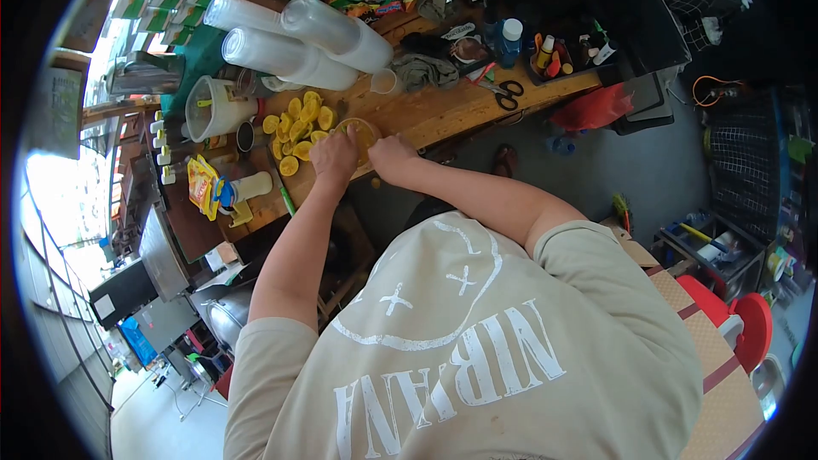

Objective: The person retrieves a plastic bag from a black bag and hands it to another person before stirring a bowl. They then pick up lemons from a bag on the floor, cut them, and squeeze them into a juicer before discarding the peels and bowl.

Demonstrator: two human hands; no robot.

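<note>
A round, yellowish container [362,131] sits between my hands at the table's front edge. It looks like a bowl or hand juicer, though its inside is too small to make out. My left hand [335,156] is closed at its left side, its thumb side over the rim; whatever those fingers hold is hidden. On the other side, my right hand [393,158] is curled against the container's right rim. Several cut orange halves [298,126] lie in a heap beyond and left of my left hand, with some cut faces up.
Stacked clear plastic cups [290,58] lie behind the oranges. A white bucket [211,111] and a yellow packet [203,186] stand left. Black-handled scissors [509,95], a blue bottle [509,41] and a dark tray of small bottles [558,58] are right on the wooden table [443,123].
</note>
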